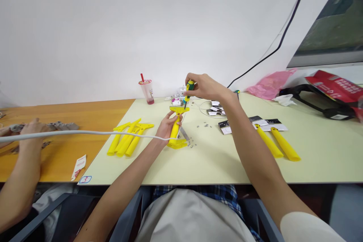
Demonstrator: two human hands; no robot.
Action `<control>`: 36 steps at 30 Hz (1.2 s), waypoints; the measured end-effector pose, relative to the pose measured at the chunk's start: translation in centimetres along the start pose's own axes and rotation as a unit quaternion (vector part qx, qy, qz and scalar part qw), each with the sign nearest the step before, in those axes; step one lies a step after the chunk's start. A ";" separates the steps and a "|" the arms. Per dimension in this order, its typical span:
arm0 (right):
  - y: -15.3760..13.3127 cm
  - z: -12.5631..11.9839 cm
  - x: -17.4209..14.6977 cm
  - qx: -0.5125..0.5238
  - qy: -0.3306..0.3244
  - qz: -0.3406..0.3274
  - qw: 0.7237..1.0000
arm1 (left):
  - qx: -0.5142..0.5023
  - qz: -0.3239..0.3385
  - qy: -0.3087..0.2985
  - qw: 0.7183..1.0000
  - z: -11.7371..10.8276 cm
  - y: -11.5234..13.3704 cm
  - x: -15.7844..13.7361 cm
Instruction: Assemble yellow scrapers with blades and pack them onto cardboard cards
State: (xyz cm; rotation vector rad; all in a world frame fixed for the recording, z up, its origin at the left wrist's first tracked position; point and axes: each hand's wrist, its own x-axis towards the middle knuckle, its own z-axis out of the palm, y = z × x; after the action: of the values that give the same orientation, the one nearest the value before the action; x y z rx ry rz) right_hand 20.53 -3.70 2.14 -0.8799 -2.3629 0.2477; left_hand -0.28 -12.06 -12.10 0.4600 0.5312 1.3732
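Observation:
My left hand [165, 126] is wrapped round the handle of a yellow scraper [175, 130], whose wide T-shaped head points away from me. In my right hand [204, 85] is a screwdriver [190, 87] with a green and yellow handle, pinched from above. Its shaft points down to the scraper's head; whether the tip touches cannot be made out. Below my left hand lie loose yellow head pieces [178, 145] and a metal blade [185, 134]. Small metal screws or nuts [191, 143] are scattered beside them, and more small hardware [206, 124] lies farther right.
Several yellow scrapers [132, 140] lie at left; yellow handles [286, 144] with black-and-white cards [274, 124] lie at right. A cup with a straw [147, 92] stands by the wall. A white cable [85, 132] crosses the view. Another person's hand [33, 127] works at the wooden table.

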 end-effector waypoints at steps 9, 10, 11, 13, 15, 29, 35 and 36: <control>0.1 1.8 0.5 0.033 -0.048 -0.029 0.998 | -0.019 0.014 0.023 0.999 -0.1 0.3 0.2; 0.2 1.9 0.5 0.040 -0.042 -0.037 0.998 | -0.024 0.015 0.026 0.999 -0.1 0.3 0.2; 0.2 1.9 0.6 0.042 -0.029 -0.047 0.998 | -0.029 0.017 0.026 0.999 0.0 0.4 0.2; 0.2 2.0 0.8 0.030 0.004 -0.064 0.997 | -0.036 0.020 0.021 0.999 0.0 0.4 0.1; 0.3 2.1 0.8 0.015 0.026 -0.067 0.997 | -0.037 0.019 0.015 0.999 0.1 0.4 0.1; -1.0 2.2 0.5 0.072 0.007 -0.077 0.994 | -0.016 0.028 0.004 0.999 0.0 0.6 0.0; -1.2 2.4 0.6 0.091 0.000 -0.089 0.992 | -0.018 0.035 -0.002 0.999 0.1 0.8 0.0; -1.3 2.4 0.7 0.078 0.011 -0.098 0.992 | -0.018 0.035 -0.003 0.999 0.1 0.8 0.0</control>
State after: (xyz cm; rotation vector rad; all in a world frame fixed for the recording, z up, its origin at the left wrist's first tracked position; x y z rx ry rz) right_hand 17.97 -4.18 0.99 -0.5698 -2.3522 0.3345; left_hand -0.83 -11.99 -11.54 0.4577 0.4885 1.4448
